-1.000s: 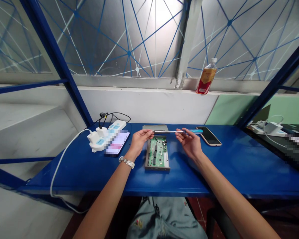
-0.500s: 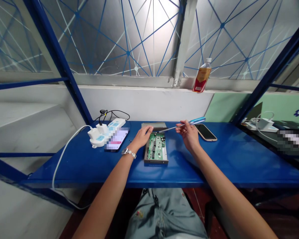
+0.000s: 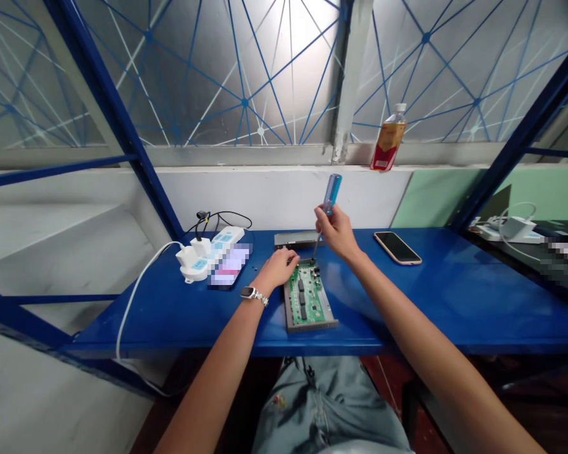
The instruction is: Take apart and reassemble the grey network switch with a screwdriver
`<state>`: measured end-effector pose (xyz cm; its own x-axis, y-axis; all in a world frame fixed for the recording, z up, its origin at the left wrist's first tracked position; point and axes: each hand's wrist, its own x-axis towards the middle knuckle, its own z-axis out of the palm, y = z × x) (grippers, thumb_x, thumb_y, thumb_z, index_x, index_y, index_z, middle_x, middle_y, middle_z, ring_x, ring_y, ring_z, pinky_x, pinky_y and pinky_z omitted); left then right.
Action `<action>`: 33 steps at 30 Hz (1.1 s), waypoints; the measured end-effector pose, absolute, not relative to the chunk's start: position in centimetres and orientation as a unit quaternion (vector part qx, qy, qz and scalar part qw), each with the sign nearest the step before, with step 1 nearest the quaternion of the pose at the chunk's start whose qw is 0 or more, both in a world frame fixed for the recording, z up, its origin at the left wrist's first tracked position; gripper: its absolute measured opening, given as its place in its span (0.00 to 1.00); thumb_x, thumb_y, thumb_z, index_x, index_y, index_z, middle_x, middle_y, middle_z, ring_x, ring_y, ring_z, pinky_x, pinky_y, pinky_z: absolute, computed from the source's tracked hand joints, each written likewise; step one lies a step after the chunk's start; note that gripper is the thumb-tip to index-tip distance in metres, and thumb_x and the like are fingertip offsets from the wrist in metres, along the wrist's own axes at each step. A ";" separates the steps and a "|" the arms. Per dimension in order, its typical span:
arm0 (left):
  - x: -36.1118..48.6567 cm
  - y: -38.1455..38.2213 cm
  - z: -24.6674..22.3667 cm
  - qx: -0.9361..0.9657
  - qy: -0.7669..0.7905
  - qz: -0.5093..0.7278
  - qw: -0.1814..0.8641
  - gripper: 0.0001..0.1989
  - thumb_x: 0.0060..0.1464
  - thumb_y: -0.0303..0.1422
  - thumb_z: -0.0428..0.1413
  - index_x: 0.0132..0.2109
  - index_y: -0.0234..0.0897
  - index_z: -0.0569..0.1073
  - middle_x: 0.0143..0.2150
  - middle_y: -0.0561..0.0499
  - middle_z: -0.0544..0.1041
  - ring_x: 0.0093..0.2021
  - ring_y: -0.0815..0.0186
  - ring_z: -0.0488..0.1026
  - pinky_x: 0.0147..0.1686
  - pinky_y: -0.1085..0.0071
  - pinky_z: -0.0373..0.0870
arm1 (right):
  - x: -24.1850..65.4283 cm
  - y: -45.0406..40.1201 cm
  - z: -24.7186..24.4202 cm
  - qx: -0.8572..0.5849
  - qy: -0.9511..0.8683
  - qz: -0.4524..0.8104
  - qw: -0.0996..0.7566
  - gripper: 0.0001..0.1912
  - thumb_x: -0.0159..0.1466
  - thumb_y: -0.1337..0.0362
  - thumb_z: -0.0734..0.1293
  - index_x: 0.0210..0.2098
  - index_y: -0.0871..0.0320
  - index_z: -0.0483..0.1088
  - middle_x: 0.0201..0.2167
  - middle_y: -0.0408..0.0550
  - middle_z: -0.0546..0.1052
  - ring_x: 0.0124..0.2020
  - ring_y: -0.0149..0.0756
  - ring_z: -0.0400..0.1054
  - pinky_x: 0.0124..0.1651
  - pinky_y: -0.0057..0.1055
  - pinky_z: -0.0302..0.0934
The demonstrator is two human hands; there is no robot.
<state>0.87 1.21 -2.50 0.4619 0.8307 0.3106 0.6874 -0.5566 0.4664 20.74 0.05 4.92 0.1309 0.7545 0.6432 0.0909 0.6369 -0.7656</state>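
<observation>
My right hand grips a screwdriver with a translucent blue handle, held upright with its thin steel shaft pointing down. The shaft's tip meets the far end of a green circuit board set in an open grey metal chassis. My left hand rests on the chassis's far left corner, fingers pressed on it. A flat grey metal cover lies just beyond the board, partly behind my right hand.
The blue metal table holds a power strip with white plugs and cables, a blurred phone, and a phone at right. A bottle stands on the window sill. Blue steel frame posts flank the table.
The screwdriver has swung from nearly level to upright, its tip down on the board. The chassis has turned slightly, its near end swinging right, with my left hand on its corner.
</observation>
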 end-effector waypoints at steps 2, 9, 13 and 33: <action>0.9 1.3 -2.6 0.844 0.448 0.260 0.140 0.17 0.68 0.39 0.48 0.43 0.38 0.80 0.40 0.43 0.77 0.43 0.55 0.75 0.46 0.62 0.68 | 20.2 0.4 4.8 -0.345 -0.639 0.239 0.644 0.14 0.66 0.50 0.70 0.39 0.53 0.72 0.18 0.36 0.70 0.20 0.27 0.62 0.26 0.25 0.56; 1.0 1.3 -2.3 0.847 0.443 0.261 0.135 0.16 0.67 0.39 0.49 0.42 0.38 0.80 0.40 0.43 0.77 0.43 0.56 0.75 0.46 0.64 0.68 | 20.0 0.7 3.5 -0.351 -0.644 0.247 0.633 0.13 0.66 0.50 0.70 0.39 0.53 0.72 0.19 0.36 0.70 0.20 0.28 0.63 0.26 0.26 0.55; 1.1 1.1 -2.2 0.843 0.444 0.266 0.149 0.16 0.66 0.38 0.49 0.42 0.37 0.80 0.40 0.42 0.78 0.44 0.53 0.75 0.46 0.61 0.69 | 20.0 0.9 3.3 -0.350 -0.625 0.270 0.643 0.14 0.64 0.51 0.72 0.38 0.54 0.72 0.19 0.36 0.70 0.20 0.27 0.62 0.26 0.26 0.55; 1.1 1.2 -2.3 0.839 0.443 0.274 0.157 0.14 0.64 0.38 0.52 0.42 0.38 0.81 0.42 0.42 0.79 0.45 0.53 0.76 0.49 0.61 0.70 | 20.2 1.6 3.0 -0.366 -0.672 0.249 0.593 0.18 0.66 0.44 0.68 0.40 0.53 0.70 0.20 0.37 0.71 0.21 0.29 0.62 0.28 0.27 0.55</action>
<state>1.10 1.20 -2.33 0.4569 0.8300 0.3199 0.6576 -0.5573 0.5069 20.21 1.61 3.05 -0.0271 0.7880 0.6151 0.1971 0.6074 -0.7695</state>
